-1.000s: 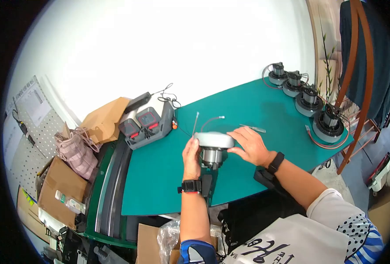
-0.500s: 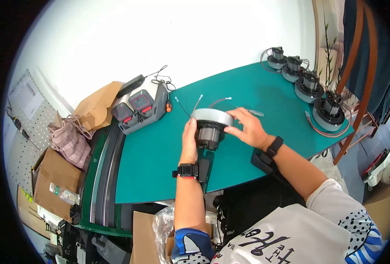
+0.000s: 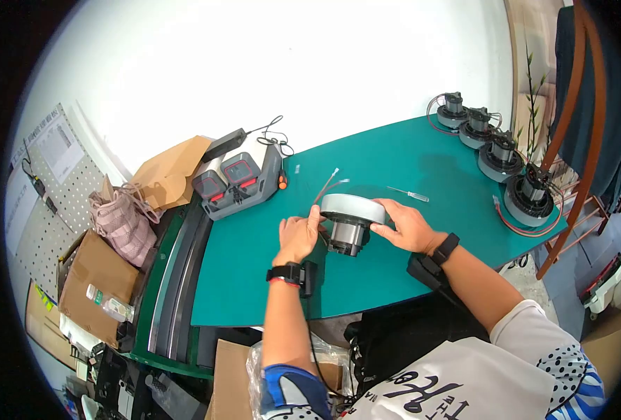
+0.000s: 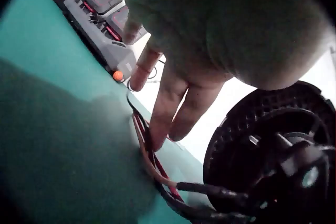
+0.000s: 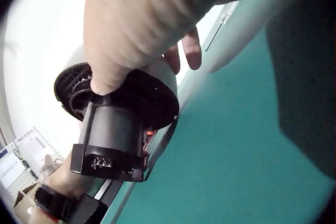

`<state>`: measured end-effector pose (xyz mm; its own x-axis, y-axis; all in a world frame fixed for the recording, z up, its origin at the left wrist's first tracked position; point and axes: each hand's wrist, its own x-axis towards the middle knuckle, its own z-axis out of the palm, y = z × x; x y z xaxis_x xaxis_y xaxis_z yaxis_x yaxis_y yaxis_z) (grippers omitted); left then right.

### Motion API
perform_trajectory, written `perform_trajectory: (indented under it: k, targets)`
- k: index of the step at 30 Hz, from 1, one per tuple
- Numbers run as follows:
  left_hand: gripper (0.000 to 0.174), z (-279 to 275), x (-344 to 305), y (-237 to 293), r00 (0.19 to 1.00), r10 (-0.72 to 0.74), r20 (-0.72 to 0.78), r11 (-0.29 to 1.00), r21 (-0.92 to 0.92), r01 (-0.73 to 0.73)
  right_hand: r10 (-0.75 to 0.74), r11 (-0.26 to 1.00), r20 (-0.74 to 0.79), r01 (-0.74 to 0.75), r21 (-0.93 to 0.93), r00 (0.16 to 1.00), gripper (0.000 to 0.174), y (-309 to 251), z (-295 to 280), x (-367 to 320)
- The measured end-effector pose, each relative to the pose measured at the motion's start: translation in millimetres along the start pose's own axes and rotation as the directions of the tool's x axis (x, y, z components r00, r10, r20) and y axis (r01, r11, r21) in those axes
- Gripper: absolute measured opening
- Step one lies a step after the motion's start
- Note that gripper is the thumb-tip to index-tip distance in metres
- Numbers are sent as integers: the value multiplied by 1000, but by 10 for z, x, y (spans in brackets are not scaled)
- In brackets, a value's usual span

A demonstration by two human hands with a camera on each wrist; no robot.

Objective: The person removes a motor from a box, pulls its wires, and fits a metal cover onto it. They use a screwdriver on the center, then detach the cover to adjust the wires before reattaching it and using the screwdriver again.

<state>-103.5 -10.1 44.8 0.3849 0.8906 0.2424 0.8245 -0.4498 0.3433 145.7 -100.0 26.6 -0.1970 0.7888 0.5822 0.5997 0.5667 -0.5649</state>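
A blower motor [image 3: 352, 208], with a round grey housing above and a dark cylindrical motor body below, is held over the green table. My right hand [image 3: 410, 227] grips its right side; in the right wrist view the thumb [image 5: 107, 83] presses on the black underside. At the blower's left edge is my left hand [image 3: 298, 236], its thumb close to the rim. Seen from the left wrist, its fingers [image 4: 167, 111] stretch out straight along the red and black wires [image 4: 144, 145] that leave the blower. Two light wire connectors [image 3: 335, 173] show behind the housing.
Several similar blower motors [image 3: 501, 159] stand along the table's right edge. A screwdriver [image 3: 415, 196] lies behind my right hand. To the left are a grey device with two dark, red-trimmed blocks [image 3: 237, 182], an open cardboard box [image 3: 170, 171] and a pink bag [image 3: 123, 227].
My left hand has loosened from the blower's side, its fingers now extended to the left. The wires behind the housing have shifted. My right hand keeps its grip.
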Motion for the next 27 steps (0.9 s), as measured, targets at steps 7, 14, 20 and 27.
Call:
perform_trajectory:
  k: [7,14,20,27]
  targets:
    - [60,-157,-274,-151,948,301,104,922,222,-317,-2,1000,6,2,30,1000,47,-17,-7,17]
    - [74,-208,-401,-145,977,194,85,958,197,-208,45,999,4,-45,7,999,46,-46,4,14]
    - [83,-455,-401,-204,973,-33,227,960,278,-32,40,999,-9,-40,8,999,45,2,39,21]
    - [103,-475,-471,-371,968,-158,196,907,415,64,-36,999,-65,35,-24,997,48,-11,59,45]
